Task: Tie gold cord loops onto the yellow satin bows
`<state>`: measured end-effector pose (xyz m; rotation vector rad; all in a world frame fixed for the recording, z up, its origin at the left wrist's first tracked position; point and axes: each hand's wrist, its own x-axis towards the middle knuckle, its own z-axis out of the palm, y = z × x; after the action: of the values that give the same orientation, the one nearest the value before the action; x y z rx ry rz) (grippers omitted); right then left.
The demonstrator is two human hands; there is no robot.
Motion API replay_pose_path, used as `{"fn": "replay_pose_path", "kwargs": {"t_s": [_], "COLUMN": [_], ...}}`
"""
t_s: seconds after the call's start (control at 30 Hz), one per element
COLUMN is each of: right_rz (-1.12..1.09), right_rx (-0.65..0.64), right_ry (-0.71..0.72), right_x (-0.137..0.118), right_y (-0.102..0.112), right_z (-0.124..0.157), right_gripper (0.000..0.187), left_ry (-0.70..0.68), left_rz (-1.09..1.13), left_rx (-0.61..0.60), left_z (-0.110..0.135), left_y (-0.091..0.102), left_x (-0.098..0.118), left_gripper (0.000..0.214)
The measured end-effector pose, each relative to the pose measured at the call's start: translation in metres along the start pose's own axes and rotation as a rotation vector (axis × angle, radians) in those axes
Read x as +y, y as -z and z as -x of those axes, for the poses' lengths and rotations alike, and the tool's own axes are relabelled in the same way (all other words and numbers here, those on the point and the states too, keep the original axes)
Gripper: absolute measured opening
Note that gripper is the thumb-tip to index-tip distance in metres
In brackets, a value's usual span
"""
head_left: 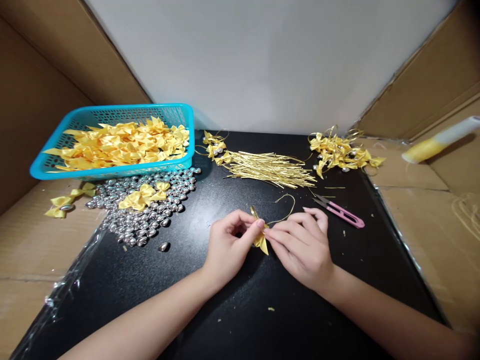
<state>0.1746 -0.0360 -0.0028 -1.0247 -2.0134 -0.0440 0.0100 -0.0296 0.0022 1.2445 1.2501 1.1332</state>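
Observation:
Between my two hands is a yellow ribbon bow, its pointed tail hanging toward me. My left hand pinches the bow from the left with thumb and forefinger. From the right, the thumb and fingertips of my right hand close on the bow's edge where a gold cord meets it. That gold cord loops up and away behind my right fingers. Much of the bow is hidden by my fingertips. Pink thread snips lie just beyond my right hand.
A blue basket of yellow bows stands at the back left, silver beads spread before it. Gold cord pieces lie in the back middle. Bows with cords and beads are piled back right. Cardboard walls flank the black table.

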Motion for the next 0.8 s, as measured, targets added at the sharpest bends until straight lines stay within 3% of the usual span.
{"fn": "replay_pose_path", "kwargs": {"t_s": [0.23, 0.4, 0.57, 0.67, 0.8], "right_rz": [-0.067, -0.166, -0.182, -0.136, -0.108], "right_rx": [0.045, -0.007, 0.007, 0.014, -0.007], "right_ry": [-0.041, -0.051, -0.083, -0.09, -0.145], "right_x": [-0.0014, -0.0006, 0.0004, 0.0007, 0.0021], "right_y": [0.0014, 0.0014, 0.0025, 0.0024, 0.0006], "right_z": [-0.003, -0.0043, -0.0021, -0.0011, -0.0009], "right_gripper": [0.011, 0.011, 0.006, 0.016, 0.011], "left_ry": [0.06, 0.096, 0.05, 0.01, 0.017], "left_rz": [0.068, 0.116, 0.049, 0.01, 0.061], "left_rx": [0.035, 0.032, 0.016, -0.001, -0.03], "left_z": [-0.0031, -0.0052, -0.0036, -0.0015, -0.0008], "left_y": [-0.0005, -0.0008, 0.0003, 0.0011, 0.002], "left_x": [-0.0001, -0.0007, -0.0009, -0.0007, -0.0007], "left_gripper": [0.019, 0.023, 0.021, 0.02, 0.024]}}
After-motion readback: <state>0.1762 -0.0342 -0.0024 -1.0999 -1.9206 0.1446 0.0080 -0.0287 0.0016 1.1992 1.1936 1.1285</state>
